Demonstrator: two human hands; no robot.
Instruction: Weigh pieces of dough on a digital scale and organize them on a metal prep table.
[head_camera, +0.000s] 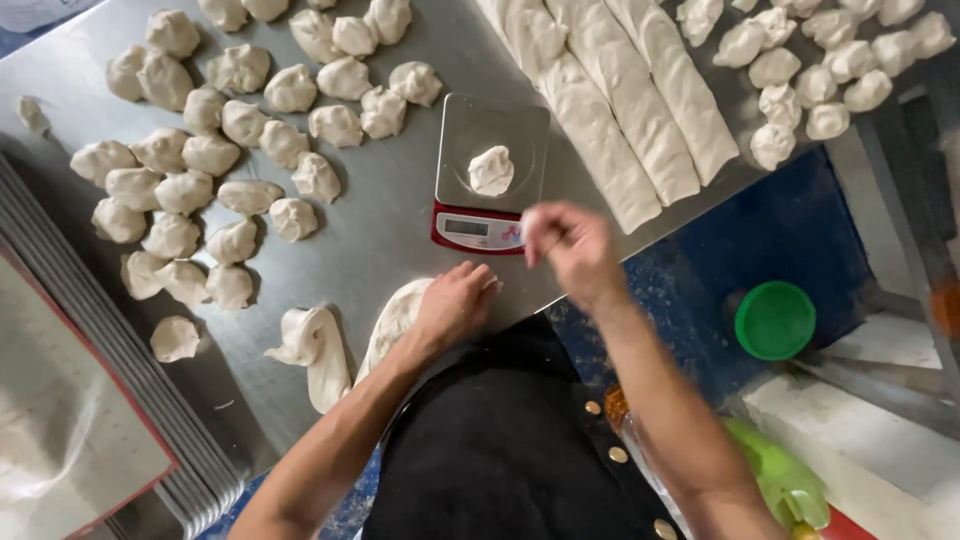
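Dough (395, 318) lies in a long strip on the metal table (390, 215), partly hidden under the left hand (455, 303), which presses flat on its top end. It runs from that hand down toward the person. The right hand (568, 245) is blurry, fingers pinched together, just beside the red scale (490, 170) holding a small dough lump (491, 170).

Your head camera catches even, bright overhead light on the steel table (400, 230), which throws back a soft grey sheen rather than hard glare. Dough pieces (210, 155) cast short, faint shadows. Your right hand (570, 245) smears with motion blur; your left hand (455, 305) stays sharper. Wide-angle bend curves the trays (120, 370) at the left edge, and the right corners soften.
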